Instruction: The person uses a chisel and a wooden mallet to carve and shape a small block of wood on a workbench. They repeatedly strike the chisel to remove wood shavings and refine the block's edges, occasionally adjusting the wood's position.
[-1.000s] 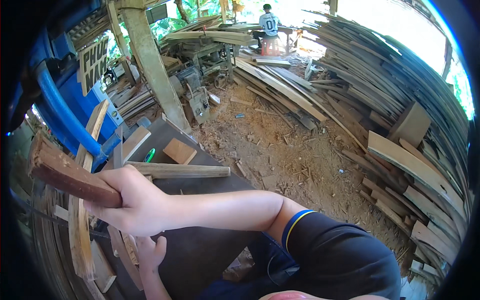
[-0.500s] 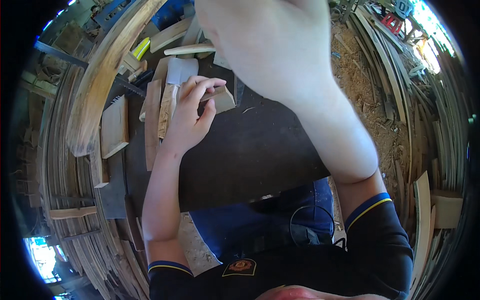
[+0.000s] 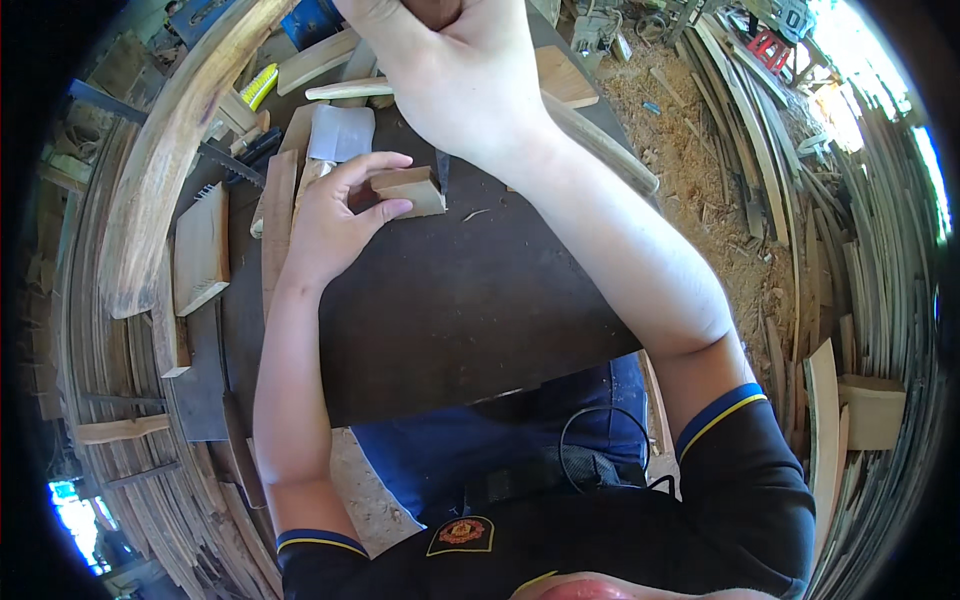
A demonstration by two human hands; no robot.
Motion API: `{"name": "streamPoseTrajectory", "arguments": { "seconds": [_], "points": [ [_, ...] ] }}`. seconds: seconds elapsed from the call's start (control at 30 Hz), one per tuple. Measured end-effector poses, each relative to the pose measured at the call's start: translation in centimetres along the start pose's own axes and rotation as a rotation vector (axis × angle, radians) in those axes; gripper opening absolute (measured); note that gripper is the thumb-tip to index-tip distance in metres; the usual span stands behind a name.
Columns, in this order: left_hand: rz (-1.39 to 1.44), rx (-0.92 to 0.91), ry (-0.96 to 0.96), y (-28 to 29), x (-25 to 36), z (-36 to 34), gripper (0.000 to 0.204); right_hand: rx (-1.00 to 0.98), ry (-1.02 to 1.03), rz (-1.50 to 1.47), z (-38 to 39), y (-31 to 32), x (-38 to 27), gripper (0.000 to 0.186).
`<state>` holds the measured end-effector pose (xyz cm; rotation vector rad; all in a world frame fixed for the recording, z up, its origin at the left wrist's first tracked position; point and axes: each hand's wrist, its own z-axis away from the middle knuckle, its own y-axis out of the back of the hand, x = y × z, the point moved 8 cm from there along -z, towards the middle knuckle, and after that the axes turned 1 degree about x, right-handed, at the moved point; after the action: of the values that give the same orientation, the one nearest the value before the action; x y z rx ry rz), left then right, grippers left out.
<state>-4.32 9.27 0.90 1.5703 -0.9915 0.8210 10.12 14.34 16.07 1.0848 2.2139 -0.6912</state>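
At the upper middle, my right hand point(image 3: 460, 90) grips a reddish-brown piece of wood point(image 3: 432, 12), mostly cut off by the frame's edge. Below it, my left hand point(image 3: 345, 220) has its thumb and fingers round a small pale wooden block point(image 3: 408, 188) on the dark worktop point(image 3: 440, 300). A translucent whitish object point(image 3: 342, 133) lies just beyond my left hand, among narrow wood strips point(image 3: 283, 205). A long, rough board point(image 3: 165, 190) slants along the left, over a saw blade point(image 3: 232, 162).
A yellow-handled tool point(image 3: 258, 88) and wood offcuts point(image 3: 200, 255) crowd the worktop's left. Stacked planks line both sides point(image 3: 880, 280). The dirt floor point(image 3: 690, 150) is strewn with shavings. At top right a person point(image 3: 790, 20) is near a red stool point(image 3: 768, 50).
The view has swung down to the worktop. My right hand has risen toward the top edge with the brown wood. My left hand's fingers have come in closer around the small block.
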Motion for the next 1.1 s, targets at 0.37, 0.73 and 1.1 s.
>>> {"name": "streamPoseTrajectory", "arguments": {
  "seconds": [0.37, 0.73, 1.1],
  "points": [
    [-0.054, 0.027, 0.028, 0.2, -0.3, 0.5, 0.035, 0.018, 0.056, 0.097, 0.4, -0.3, 0.9, 0.038],
    [-0.115, 0.019, 0.103, 0.4, -0.5, 0.8, 0.034, 0.096, -0.129, 0.068, 0.0, 0.1, 1.5, 0.047],
    [-0.156, -0.001, 0.010, 0.1, 0.0, 0.7, 0.033, 0.004, 0.001, -0.028, -0.9, 1.3, -3.5, 0.057]
  ]
}}
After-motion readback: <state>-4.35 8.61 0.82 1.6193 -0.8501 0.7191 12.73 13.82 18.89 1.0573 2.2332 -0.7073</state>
